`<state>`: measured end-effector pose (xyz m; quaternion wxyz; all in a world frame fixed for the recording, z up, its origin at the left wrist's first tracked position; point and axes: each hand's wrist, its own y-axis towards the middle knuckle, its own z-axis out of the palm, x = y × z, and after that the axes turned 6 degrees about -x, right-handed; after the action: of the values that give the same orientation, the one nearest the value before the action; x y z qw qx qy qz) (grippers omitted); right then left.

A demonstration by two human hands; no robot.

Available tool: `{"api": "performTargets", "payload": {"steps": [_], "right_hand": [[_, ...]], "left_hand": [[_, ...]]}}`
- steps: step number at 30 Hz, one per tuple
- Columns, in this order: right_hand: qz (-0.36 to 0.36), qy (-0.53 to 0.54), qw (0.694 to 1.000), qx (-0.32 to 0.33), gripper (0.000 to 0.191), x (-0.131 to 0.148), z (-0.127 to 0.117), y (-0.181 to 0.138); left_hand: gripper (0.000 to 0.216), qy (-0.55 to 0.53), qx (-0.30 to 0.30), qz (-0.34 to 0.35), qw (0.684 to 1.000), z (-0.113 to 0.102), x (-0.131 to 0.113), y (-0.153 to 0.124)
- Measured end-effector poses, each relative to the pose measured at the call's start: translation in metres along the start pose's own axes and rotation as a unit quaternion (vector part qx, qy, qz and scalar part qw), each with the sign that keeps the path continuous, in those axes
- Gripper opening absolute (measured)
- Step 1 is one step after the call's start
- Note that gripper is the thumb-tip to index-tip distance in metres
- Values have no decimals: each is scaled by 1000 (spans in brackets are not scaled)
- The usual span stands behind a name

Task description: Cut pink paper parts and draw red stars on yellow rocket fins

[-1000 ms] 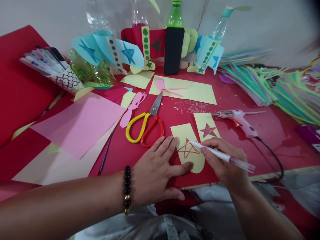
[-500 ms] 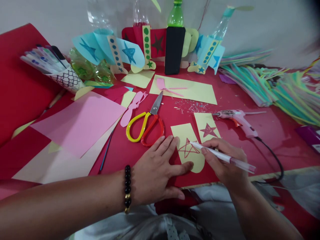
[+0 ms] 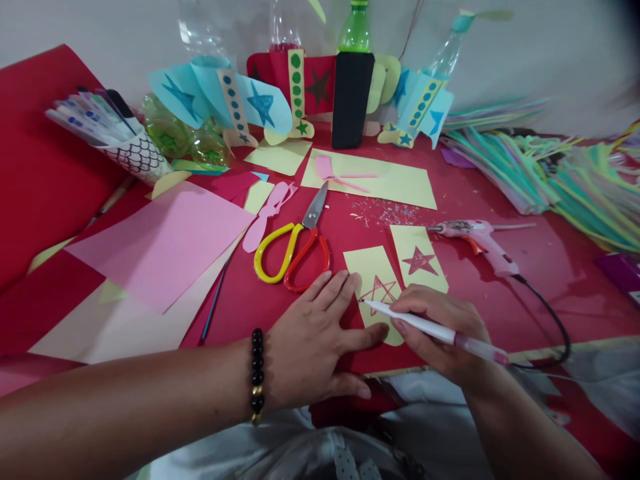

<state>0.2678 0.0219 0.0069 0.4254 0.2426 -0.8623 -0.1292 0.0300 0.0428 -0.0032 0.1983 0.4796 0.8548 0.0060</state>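
My left hand (image 3: pixel 313 340) lies flat on the red table, its thumb resting on the lower end of a pale yellow paper card (image 3: pixel 373 270) and its fingers spread. A red outline star (image 3: pixel 379 291) is drawn on this card. My right hand (image 3: pixel 440 333) grips a white pen (image 3: pixel 430 329) with a pinkish clear end, and the tip sits at the card's left edge. My hand hides the card's lower right part. Just beyond lies a second yellow card (image 3: pixel 417 261) bearing a red star. Red and yellow handled scissors (image 3: pixel 305 250) lie past my left fingers.
A pink glue gun (image 3: pixel 480 239) with a black cord lies to the right. Loose pink paper (image 3: pixel 160 247) covers the left side. Paper-decorated plastic bottles stand at the back, with piles of coloured paper strips (image 3: pixel 515 173) at right. The table's near edge runs below my hands.
My right hand and the pen have moved left, taking the tip from the star's upper right to the card's left edge. My hand now covers more of the card. My left hand stays put.
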Motion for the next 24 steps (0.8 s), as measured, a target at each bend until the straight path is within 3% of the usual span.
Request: {"api": "performTargets", "payload": {"steps": [8, 13, 18, 24], "right_hand": [[24, -87, 994, -56, 14, 3, 0, -1], [-5, -31, 999, -4, 18, 2, 0, -1], [14, -68, 997, -46, 15, 3, -1, -1], [4, -38, 999, -18, 15, 5, 1, 1]], "left_hand": [[73, 0, 8, 0, 1000, -2, 0, 1], [74, 5, 4, 1, 1000, -2, 0, 0], [73, 2, 5, 1, 1000, -1, 0, 0], [73, 2, -3, 2, 1000, -1, 0, -1]]}}
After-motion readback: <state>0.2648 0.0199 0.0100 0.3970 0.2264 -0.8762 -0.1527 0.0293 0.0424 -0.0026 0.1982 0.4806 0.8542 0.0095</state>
